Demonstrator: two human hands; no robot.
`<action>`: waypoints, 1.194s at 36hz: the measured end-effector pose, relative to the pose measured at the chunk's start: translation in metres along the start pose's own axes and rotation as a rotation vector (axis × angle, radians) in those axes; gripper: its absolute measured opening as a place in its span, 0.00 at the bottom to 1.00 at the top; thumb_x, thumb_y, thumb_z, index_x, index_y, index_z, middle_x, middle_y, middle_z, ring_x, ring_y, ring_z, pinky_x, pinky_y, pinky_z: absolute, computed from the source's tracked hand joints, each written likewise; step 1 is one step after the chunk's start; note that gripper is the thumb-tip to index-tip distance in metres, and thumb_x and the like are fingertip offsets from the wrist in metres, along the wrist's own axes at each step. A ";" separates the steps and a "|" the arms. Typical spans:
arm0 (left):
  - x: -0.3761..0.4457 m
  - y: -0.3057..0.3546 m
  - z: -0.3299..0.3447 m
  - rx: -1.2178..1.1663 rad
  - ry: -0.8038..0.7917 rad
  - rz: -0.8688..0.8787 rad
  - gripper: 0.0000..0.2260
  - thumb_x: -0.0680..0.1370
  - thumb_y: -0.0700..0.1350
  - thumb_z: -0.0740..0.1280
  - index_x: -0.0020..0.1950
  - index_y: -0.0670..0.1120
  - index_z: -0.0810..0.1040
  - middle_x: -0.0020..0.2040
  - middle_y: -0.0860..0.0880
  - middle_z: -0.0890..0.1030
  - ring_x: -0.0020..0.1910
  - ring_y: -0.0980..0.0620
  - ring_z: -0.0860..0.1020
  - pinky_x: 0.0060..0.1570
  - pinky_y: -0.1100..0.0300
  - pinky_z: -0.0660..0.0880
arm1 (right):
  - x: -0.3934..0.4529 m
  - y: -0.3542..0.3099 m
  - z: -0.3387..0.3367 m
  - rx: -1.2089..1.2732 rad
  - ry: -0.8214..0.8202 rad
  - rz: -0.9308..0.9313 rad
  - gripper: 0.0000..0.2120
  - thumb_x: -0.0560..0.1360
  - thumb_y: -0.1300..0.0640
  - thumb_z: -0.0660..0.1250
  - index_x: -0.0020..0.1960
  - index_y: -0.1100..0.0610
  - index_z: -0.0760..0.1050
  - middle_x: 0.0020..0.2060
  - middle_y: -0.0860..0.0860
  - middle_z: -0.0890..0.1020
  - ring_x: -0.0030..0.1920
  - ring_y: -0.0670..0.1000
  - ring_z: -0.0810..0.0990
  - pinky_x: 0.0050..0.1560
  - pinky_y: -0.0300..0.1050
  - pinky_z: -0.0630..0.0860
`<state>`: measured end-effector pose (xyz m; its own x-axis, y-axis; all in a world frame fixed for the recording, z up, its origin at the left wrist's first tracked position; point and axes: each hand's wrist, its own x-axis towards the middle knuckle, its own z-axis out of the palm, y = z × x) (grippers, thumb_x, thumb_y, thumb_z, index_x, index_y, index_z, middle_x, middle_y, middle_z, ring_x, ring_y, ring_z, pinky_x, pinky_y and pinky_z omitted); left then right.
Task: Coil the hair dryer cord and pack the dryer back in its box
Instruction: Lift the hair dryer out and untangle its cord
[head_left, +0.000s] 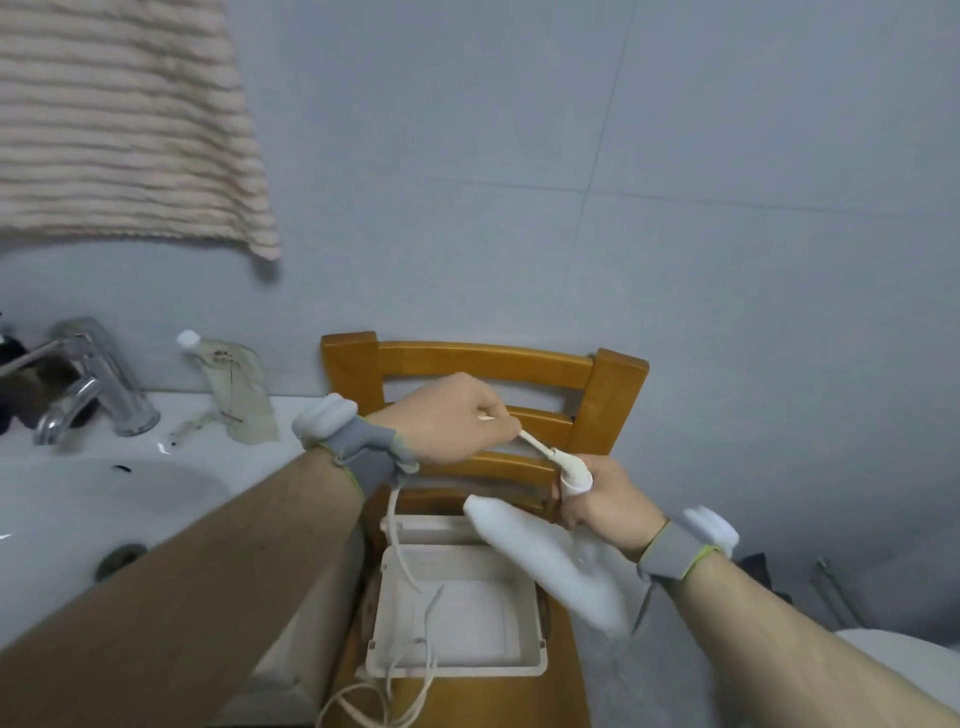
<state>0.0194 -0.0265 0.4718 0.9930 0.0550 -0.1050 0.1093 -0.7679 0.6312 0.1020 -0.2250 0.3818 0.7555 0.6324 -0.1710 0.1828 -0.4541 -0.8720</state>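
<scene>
Both closed: L grip (457, 421) pinching cord (532, 442), R grip (605, 499) round dryer (550, 561) (blurred)

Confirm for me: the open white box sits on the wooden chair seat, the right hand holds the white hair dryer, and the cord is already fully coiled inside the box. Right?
Not quite. The head view shows the thin white cord uncoiled: it trails loosely over the open white box and off the orange wooden chair. The left hand pinches it near the white hair dryer, held by the right hand.
</scene>
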 end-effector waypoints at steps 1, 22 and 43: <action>-0.001 -0.001 -0.001 0.007 0.021 0.006 0.14 0.77 0.55 0.63 0.46 0.47 0.84 0.35 0.54 0.78 0.29 0.63 0.72 0.30 0.68 0.68 | 0.002 -0.001 0.003 -0.026 -0.031 0.000 0.06 0.53 0.65 0.68 0.30 0.60 0.75 0.28 0.55 0.78 0.33 0.54 0.78 0.41 0.60 0.79; -0.015 -0.037 0.001 -0.238 0.218 -0.091 0.18 0.80 0.53 0.59 0.32 0.51 0.76 0.21 0.59 0.72 0.23 0.62 0.70 0.31 0.60 0.64 | 0.028 -0.059 0.043 0.216 -0.038 0.027 0.24 0.78 0.56 0.64 0.25 0.55 0.62 0.20 0.54 0.64 0.18 0.53 0.63 0.23 0.39 0.70; -0.050 -0.103 0.055 -0.650 -0.071 -0.361 0.16 0.82 0.48 0.56 0.42 0.44 0.79 0.24 0.55 0.68 0.20 0.59 0.64 0.21 0.68 0.61 | 0.060 -0.001 0.083 0.130 -0.120 0.101 0.21 0.77 0.64 0.64 0.26 0.60 0.65 0.14 0.46 0.64 0.17 0.44 0.60 0.22 0.39 0.56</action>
<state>-0.0444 0.0144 0.3696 0.8872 0.1743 -0.4272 0.4549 -0.1762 0.8729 0.0949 -0.1348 0.3342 0.6845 0.6611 -0.3074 0.0209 -0.4393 -0.8981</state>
